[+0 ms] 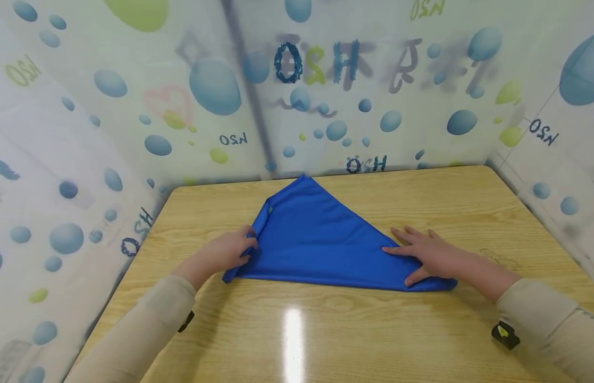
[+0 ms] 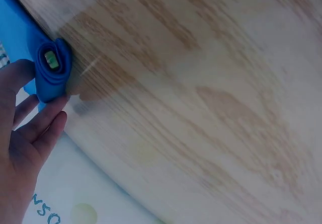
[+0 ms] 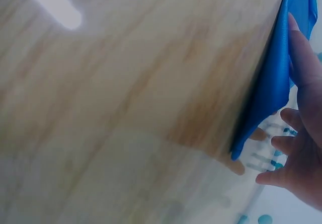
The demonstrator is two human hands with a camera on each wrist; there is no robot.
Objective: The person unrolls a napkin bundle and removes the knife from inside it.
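A blue cloth (image 1: 316, 239) lies on the wooden table, folded to a rough triangle with its peak at the far edge and its left side rolled inward. My left hand (image 1: 227, 251) holds the rolled side, thumb and fingers curled about it. In the left wrist view the end of the roll (image 2: 59, 83) shows spiral layers around a small green thing (image 2: 51, 60), whose kind I cannot tell. My right hand (image 1: 428, 255) rests with spread fingers on the cloth's right part, near its pointed corner. The right wrist view shows that corner (image 3: 274, 78) beside the fingers.
The wooden table (image 1: 344, 330) has a bright light reflection near its front. Behind it and along both sides hangs a pale curtain (image 1: 402, 127) printed with blue and green drops. A dark wrist device (image 1: 505, 335) sits below the right sleeve.
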